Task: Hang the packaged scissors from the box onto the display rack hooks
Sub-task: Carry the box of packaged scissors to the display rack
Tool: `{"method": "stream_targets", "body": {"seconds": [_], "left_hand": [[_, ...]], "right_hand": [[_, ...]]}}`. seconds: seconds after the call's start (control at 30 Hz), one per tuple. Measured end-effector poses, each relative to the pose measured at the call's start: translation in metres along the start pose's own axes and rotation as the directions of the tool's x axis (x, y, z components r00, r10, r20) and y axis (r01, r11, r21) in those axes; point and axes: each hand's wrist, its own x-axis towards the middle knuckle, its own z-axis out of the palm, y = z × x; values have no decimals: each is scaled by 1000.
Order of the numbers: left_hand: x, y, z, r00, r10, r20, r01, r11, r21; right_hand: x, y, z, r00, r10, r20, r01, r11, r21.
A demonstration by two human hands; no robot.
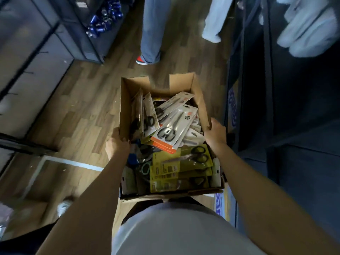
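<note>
An open cardboard box (127,100) hangs in front of my waist, carried above the wooden floor. It is full of several packaged scissors: white-and-orange packs (171,129) lie on top near the middle, and yellow packs (184,162) with black-handled scissors lie nearer to me. My left hand (117,144) grips the box's left wall, fingers curled over the rim. On the right wall my right hand (215,133) grips the rim in the same way. The display rack hooks are not clearly in view.
Grey shelving (31,57) with thin dark hooks lines the left side. Blue shiny items (104,19) sit on a far-left shelf. A person's legs in jeans (152,30) stand ahead. Dark shelving (276,89) with pale goods stands on the right.
</note>
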Motion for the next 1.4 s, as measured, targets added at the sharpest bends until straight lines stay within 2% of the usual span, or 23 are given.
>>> {"method": "stream_targets", "body": {"seconds": [0.23, 0.5, 0.6, 0.7, 0.9, 1.03, 1.23, 1.4], "left_hand": [[64, 21, -12, 985, -128, -118, 117, 989, -95], [176, 16, -39, 945, -270, -183, 236, 954, -186], [237, 10, -66, 918, -357, -170, 322, 924, -206], [262, 12, -79, 923, -349, -165, 311, 925, -217], [321, 17, -126, 869, -436, -234, 362, 883, -299], [361, 17, -146, 837, -465, -288, 378, 873, -309], [428, 9, -154, 746, -582, -324, 462, 802, -377], [490, 4, -148, 595, -730, -336, 574, 678, -458]], "right_hand": [[81, -83, 18, 982, -181, 62, 185, 980, -71], [162, -199, 85, 933, -313, 175, 340, 927, -158], [194, -265, 123, 904, -337, 261, 380, 916, -131], [207, -294, 134, 897, -339, 283, 385, 914, -126], [241, -380, 175, 834, -416, 361, 460, 887, -39], [269, -432, 203, 776, -487, 400, 546, 837, -40], [317, -510, 263, 700, -487, 523, 597, 801, -52], [367, -582, 334, 583, -499, 641, 695, 715, -76]]}}
